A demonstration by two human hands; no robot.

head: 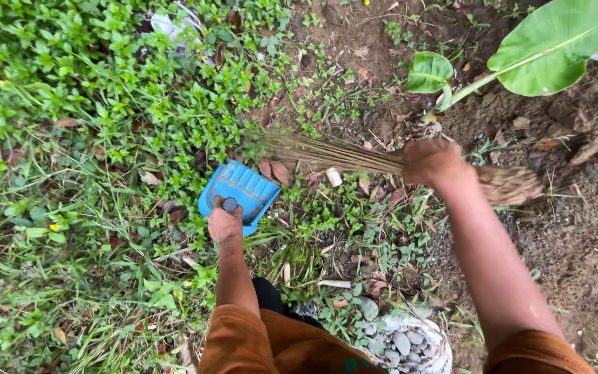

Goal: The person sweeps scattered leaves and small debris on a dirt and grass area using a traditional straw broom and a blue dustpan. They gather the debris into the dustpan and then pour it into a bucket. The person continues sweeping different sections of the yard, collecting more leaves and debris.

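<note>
A view straight down from the person's head onto a patch of garden ground. The left hand (pixel 225 223) closes its grip around the dark, round-ended handle of a blue plastic dustpan (pixel 240 192). The dustpan is a flat, ribbed scoop with a wide mouth, and it lies tilted on low green weeds (pixel 140 104) with its mouth pointing up and to the right, toward a few dry brown leaves (pixel 275 171) lying just beside its edge.

The right hand (pixel 432 162) wraps its grip tightly around a handleless stick broom (pixel 333 155), a bundle of thin, stiff, straw-coloured twigs bound together. The thick bound end (pixel 510 185) juts out to the right of the fist, rough and frayed. The long bristles fan out to the left, low over the ground, their tips reaching the weeds just above the dustpan.

The left half of the ground is dense with small-leaved weeds and grass blades. The right half is bare, crumbly brown soil (pixel 576 235) scattered with leaf scraps. A large, smooth, pale green leaf (pixel 555 45) on a thick stalk arches in from the top right, with a smaller rounded leaf (pixel 429 71) beside it. At the bottom edge, rust-orange sleeves cover both upper arms, and a heap of smooth grey pebbles (pixel 403 343) sits in a white bag between them.
</note>
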